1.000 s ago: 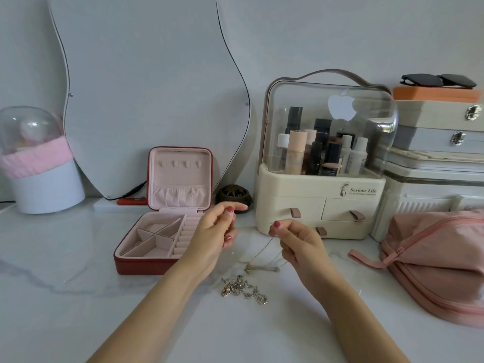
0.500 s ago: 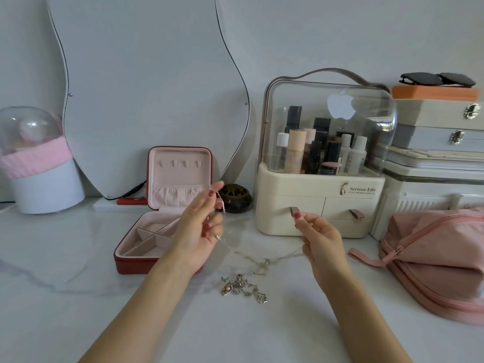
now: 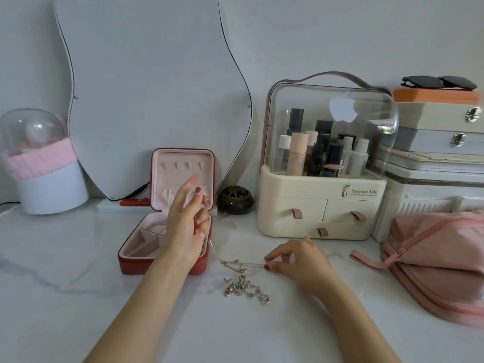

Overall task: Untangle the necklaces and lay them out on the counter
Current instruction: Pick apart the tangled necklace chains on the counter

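Observation:
A thin gold necklace (image 3: pixel 237 264) lies stretched along the white marble counter (image 3: pixel 78 297). My right hand (image 3: pixel 301 263) is low on the counter and pinches its right end between thumb and forefinger. Its left end rises as a fine chain to my left hand (image 3: pixel 187 224), which is held up in front of the open jewellery box, forefinger raised, lower fingers curled round the chain. A tangled heap of silver and rose necklaces (image 3: pixel 246 289) lies just in front of the thin one, untouched.
The red jewellery box (image 3: pixel 136 263) with a pink lining stands open at the left. A cream cosmetics organiser (image 3: pixel 322 208) and a small dark pot (image 3: pixel 235 199) stand behind. A pink pouch (image 3: pixel 440 258) lies at the right, a mirror (image 3: pixel 146 87) leans behind.
My right hand has dropped from mid-air to the counter, bringing the thin necklace down so that it lies flat. My left hand stayed raised and opened its upper fingers.

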